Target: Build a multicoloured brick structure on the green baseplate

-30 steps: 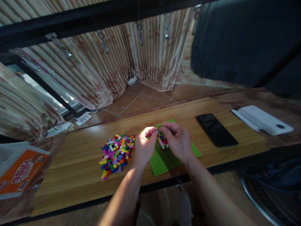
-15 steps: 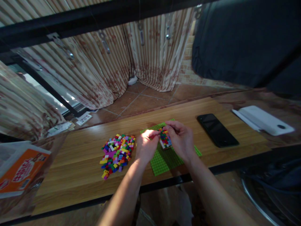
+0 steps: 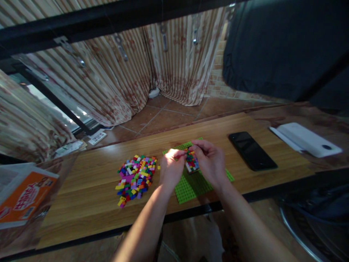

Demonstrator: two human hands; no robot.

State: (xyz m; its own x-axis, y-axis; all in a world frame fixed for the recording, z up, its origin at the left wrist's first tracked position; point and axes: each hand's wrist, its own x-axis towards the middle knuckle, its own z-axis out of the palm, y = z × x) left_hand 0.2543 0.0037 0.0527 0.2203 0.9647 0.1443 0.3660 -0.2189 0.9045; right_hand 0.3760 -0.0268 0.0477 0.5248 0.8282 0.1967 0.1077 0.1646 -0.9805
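A green studded baseplate (image 3: 188,191) lies on the wooden board, partly covered by both hands. On it stands a low block of many-coloured toy bricks (image 3: 192,164), with white ones along its near edge. My left hand (image 3: 172,168) is at the left side of this block, thumb and fingertips pinched together. From the right, my right hand (image 3: 211,162) reaches over the block's far end, also pinched. Whatever sits between the fingertips of either hand is too small or hidden to name. A loose pile of coloured bricks (image 3: 137,178) spreads out to the left.
A black smartphone (image 3: 252,151) rests on the wooden board (image 3: 89,189), right of the baseplate. Farther right is a white object (image 3: 308,140). At the far left stands a clear plastic box with an orange label (image 3: 28,196). Single yellow brick (image 3: 159,167) lies beside my left hand.
My left hand has shifted slightly to the right, and a yellow brick beside it has come into sight. The right hand stays almost in place, still pinched.
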